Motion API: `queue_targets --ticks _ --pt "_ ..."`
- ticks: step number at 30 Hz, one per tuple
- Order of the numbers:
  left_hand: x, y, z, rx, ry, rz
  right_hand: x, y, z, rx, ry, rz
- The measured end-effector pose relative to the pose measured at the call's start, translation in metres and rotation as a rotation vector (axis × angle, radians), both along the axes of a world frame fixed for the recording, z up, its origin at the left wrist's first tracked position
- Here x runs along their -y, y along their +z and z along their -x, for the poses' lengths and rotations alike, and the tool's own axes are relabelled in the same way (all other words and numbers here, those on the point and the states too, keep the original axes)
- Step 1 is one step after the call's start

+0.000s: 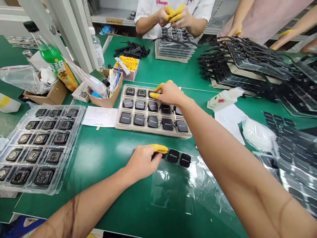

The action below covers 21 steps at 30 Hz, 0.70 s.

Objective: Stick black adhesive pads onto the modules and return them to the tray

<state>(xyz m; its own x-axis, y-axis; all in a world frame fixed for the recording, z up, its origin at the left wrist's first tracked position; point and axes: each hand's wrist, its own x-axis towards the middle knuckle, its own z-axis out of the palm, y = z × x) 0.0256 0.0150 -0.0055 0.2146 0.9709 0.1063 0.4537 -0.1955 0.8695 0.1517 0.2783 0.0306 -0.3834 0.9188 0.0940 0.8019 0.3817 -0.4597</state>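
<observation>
My left hand (146, 162), with a yellow finger cot, is closed at the left end of a clear strip of black square stickers (173, 156) with white lettering. Its thumb and forefinger pinch that end, partly hiding a dark square. Over the back row of a clear plastic tray (153, 131), the fingers of my right hand (170, 94), also in yellow cots, close around a watch case (152, 94). To its left in that row, watch cases (130, 91) show their sensor side. The two nearer rows hold lettered black squares (153, 122). My right forearm covers the tray's right end.
Another tray of watch cases (47, 124) lies left. Behind are a cardboard box (105, 97), a tea bottle (55, 59) and yellow finger cots (128, 62). A white squeeze bottle (223, 99) and stacked strapped trays (247, 69) stand right. Two co-workers are opposite.
</observation>
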Motion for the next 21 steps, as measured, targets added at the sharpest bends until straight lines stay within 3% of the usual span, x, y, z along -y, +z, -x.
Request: queue_targets --ticks 3,6,10,12,14,16,21 --pt "-0.001 -0.001 0.001 0.03 -0.006 0.029 -0.001 0.001 0.008 -0.116 -0.056 0.059" --pt "-0.002 -0.003 0.0 0.089 0.015 0.064 0.021 0.009 0.0 -0.513 -0.079 0.133" --pt "-0.004 -0.004 -0.002 0.177 0.04 0.133 0.111 0.015 -0.03 -0.896 -0.008 0.377" --pt "-0.003 -0.004 -0.003 0.205 0.042 0.174 0.17 0.01 -0.045 -0.997 -0.118 0.444" --pt "-0.002 -0.003 -0.003 0.213 0.04 0.22 0.22 -0.001 -0.056 -1.001 -0.191 0.575" --pt "-0.001 -0.002 -0.003 0.186 0.045 0.25 0.252 -0.014 -0.061 -0.965 -0.206 0.657" --pt "0.003 0.0 -0.004 0.028 0.045 0.205 0.262 -0.032 -0.059 -0.747 -0.227 0.436"
